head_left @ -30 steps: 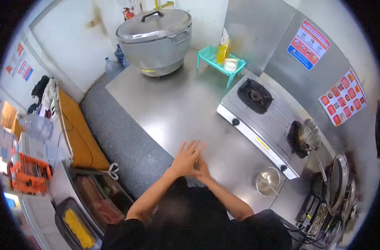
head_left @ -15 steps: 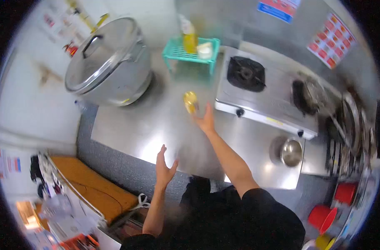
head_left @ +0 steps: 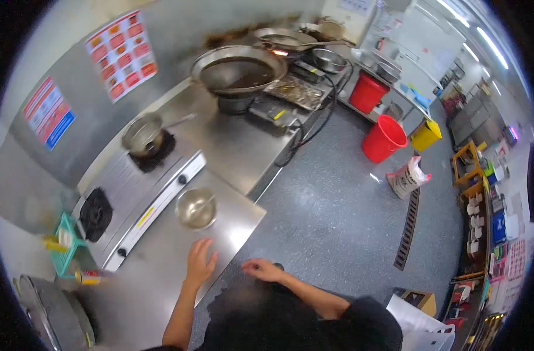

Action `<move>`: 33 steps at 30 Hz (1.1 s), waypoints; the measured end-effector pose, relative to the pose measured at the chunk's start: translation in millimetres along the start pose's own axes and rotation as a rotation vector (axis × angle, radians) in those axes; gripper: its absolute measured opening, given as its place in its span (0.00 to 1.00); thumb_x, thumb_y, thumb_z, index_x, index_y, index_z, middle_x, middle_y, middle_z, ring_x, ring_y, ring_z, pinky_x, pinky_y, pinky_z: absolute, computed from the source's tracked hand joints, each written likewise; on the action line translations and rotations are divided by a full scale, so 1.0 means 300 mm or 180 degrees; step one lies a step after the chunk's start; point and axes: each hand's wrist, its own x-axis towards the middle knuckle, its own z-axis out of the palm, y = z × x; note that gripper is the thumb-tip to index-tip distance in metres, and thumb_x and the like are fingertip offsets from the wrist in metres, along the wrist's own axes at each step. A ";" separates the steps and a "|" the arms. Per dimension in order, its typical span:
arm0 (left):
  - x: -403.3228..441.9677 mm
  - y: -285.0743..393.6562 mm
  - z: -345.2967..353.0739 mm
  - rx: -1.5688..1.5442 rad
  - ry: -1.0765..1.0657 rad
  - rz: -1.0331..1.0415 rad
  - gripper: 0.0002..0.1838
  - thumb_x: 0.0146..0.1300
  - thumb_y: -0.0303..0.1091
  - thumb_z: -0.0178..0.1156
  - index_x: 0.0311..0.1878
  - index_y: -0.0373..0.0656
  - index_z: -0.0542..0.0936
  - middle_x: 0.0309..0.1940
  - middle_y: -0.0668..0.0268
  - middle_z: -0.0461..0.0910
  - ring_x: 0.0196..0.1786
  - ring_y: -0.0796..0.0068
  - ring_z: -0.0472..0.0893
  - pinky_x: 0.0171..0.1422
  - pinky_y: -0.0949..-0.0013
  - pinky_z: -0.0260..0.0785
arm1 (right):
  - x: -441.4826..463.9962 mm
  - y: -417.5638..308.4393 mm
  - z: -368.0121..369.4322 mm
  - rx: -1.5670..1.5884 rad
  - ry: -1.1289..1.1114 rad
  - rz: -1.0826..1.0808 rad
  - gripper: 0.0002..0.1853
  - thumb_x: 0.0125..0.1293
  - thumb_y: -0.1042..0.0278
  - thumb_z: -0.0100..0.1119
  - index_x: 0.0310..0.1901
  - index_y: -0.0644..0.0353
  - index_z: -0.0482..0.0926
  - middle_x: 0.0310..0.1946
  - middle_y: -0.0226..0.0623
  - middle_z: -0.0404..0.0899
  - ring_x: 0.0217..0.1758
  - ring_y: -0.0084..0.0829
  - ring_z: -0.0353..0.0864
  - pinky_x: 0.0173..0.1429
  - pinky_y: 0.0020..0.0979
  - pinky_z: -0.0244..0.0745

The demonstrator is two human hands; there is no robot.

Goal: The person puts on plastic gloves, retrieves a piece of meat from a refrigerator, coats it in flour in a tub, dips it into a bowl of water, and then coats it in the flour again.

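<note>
On the steel counter (head_left: 155,281) rests a metal bowl (head_left: 196,208) with what looks like a utensil in it. Just in front of that bowl is my left hand (head_left: 201,264), its fingers apart and nothing in it. My right hand (head_left: 264,270) hovers past the counter's edge, over the floor side, fingers loosely bent with no object visible in them. A yellow can (head_left: 88,277) stands at the left beside the green rack (head_left: 68,248), away from both hands.
A two-burner gas stove (head_left: 144,199) carries a pan (head_left: 143,136) on its far burner. Further along sits a large wok (head_left: 237,71) of dark liquid. A big pot (head_left: 50,313) is at lower left. On the floor are a red bucket (head_left: 384,139) and a sack (head_left: 408,177).
The view has swung to the right, bringing the wok and the floor beyond into sight. My right hand has left the can, and my left hand is now near the metal bowl.
</note>
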 end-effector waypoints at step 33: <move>2.340 0.724 1.969 -0.0256 -0.2641 0.0941 0.22 0.55 0.44 0.57 0.50 0.43 0.73 0.47 0.53 0.74 0.50 0.51 0.73 0.51 0.55 0.67 | -0.482 1.277 -2.352 -0.0479 0.2962 0.3109 0.25 0.62 0.50 0.42 0.33 0.67 0.79 0.29 0.52 0.78 0.30 0.47 0.77 0.36 0.46 0.71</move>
